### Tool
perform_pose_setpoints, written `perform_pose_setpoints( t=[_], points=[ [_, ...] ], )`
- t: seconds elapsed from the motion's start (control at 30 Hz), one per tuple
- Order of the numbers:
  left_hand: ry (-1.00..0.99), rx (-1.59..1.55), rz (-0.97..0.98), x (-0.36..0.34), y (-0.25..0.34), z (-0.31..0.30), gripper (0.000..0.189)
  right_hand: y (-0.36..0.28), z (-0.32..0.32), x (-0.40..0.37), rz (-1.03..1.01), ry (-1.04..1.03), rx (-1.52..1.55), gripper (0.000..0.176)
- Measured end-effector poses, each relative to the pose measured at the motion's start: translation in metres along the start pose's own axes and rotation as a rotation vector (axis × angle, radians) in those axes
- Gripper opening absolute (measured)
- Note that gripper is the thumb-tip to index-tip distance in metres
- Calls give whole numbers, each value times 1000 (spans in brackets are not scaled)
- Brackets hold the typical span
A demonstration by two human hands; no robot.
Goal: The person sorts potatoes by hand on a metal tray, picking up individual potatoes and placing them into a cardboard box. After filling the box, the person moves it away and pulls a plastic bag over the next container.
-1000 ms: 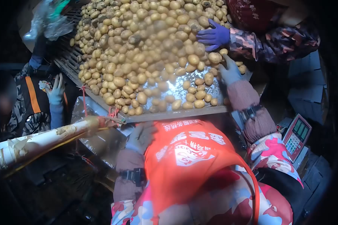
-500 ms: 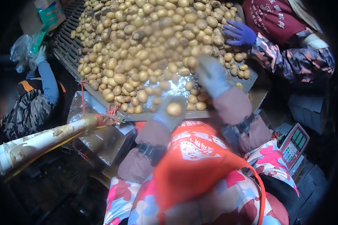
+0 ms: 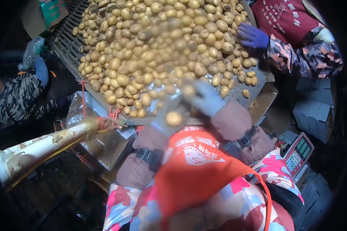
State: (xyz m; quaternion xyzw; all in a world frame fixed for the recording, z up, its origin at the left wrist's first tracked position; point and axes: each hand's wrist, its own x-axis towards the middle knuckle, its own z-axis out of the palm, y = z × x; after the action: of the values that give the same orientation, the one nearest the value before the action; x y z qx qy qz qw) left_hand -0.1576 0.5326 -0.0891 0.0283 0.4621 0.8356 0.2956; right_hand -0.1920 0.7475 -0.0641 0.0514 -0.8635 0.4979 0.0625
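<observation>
Potatoes [image 3: 123, 80] lie heaped on a dark metal sorting table [image 3: 100, 104]. Near the table's front edge is my left hand [image 3: 171, 117], in a pale glove and blurred, with a single potato [image 3: 174, 119] at its palm. My right hand [image 3: 206, 98], gloved in light blue-grey, reaches in from the right just above it; a blurred potato [image 3: 188, 91] is at its fingertips. Blur hides how its fingers are set. The middle of the heap is also blurred.
A co-worker's purple-gloved hand [image 3: 253, 36] rests at the heap's right side. Another person [image 3: 21, 96] is at the left with a plastic bag [image 3: 31, 52]. A white pole [image 3: 46, 144] juts in at lower left. A red scale [image 3: 298, 154] stands at right.
My right hand has moved left and down, towards my left hand. Several potatoes have shifted at the right front. The person at the left has moved lower.
</observation>
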Motion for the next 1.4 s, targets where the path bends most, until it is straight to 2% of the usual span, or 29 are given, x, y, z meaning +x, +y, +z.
perform_pose_setpoints(
  t=[0.07,0.1,0.13,0.17,0.23,0.27,0.33,0.43,0.53,0.6,0.67,0.73,0.77,0.8,0.83,0.87,0.9,0.97,1.0,1.03,1.07,1.1,1.13,1.17,1.2,1.27,1.33,1.37,1.4],
  points=[
    [91,-277,-113,-2,5,-1,51,-6,-10,4,-315,-341,-56,40],
    [126,-270,-143,-1,12,2,51,-17,-20,30,41,-516,-200,41],
    [164,-263,-169,0,21,5,51,-8,-28,43,210,-427,-208,43],
    [205,-257,-196,0,29,8,51,13,-43,53,297,-182,-172,45],
    [279,-244,-252,-1,38,11,52,75,-78,95,253,175,-260,49],
    [250,-427,-314,-3,35,5,52,95,-83,114,226,235,-365,51],
    [178,-785,-434,-7,29,-13,52,74,-69,118,214,149,-849,52],
    [227,-663,-415,-12,34,-11,49,74,-32,104,131,143,-1091,51],
    [138,-1056,-441,-24,47,-33,46,81,-1,54,-48,140,-1036,44],
    [-122,-1111,-311,-50,30,-78,38,78,-10,22,-203,63,-802,38],
    [67,-796,-305,-95,56,-109,31,68,-28,9,-323,-106,-449,33],
    [221,-842,-70,-147,72,-128,24,55,-57,25,3,-88,-401,31],
    [208,-865,-102,-158,91,-140,23,57,-70,34,165,-81,-372,31],
    [486,-662,52,-191,90,-159,22,86,-82,53,306,100,-287,35],
    [843,-892,145,-209,90,-188,30,113,-98,83,370,200,-346,41],
    [1017,-981,226,-211,103,-199,36,137,-114,114,437,300,-397,48],
    [1192,-1069,314,-213,114,-208,43,141,-122,132,442,266,-561,55],
    [1375,-757,223,-246,91,-247,49,141,-130,164,463,152,-853,67],
    [1455,-598,174,-241,94,-239,53,132,-129,174,482,70,-983,73],
    [1174,-748,69,-245,97,-225,54,124,-128,173,418,-48,-1067,75],
    [886,-881,-42,-226,109,-164,55,103,-126,163,357,-171,-1151,77],
    [768,-619,-81,-202,108,-120,55,132,-126,159,465,-78,-853,76],
    [387,-725,-164,-187,92,-119,57,162,-126,155,550,41,-558,75],
    [503,-473,-284,-161,93,-82,59,158,-126,151,537,74,-472,74],
    [163,-799,-292,-139,70,-84,53,146,-122,142,521,108,-386,73],
    [334,-223,-447,-89,72,-31,49,114,-107,111,462,190,-232,70],
    [232,-453,-448,-34,54,-4,43,70,-74,75,340,199,-178,66],
    [229,-225,-401,-14,45,8,39,47,-62,58,305,23,-194,65],
    [226,6,-354,5,34,20,36,23,-59,44,307,-301,-68,66]
  ],
)
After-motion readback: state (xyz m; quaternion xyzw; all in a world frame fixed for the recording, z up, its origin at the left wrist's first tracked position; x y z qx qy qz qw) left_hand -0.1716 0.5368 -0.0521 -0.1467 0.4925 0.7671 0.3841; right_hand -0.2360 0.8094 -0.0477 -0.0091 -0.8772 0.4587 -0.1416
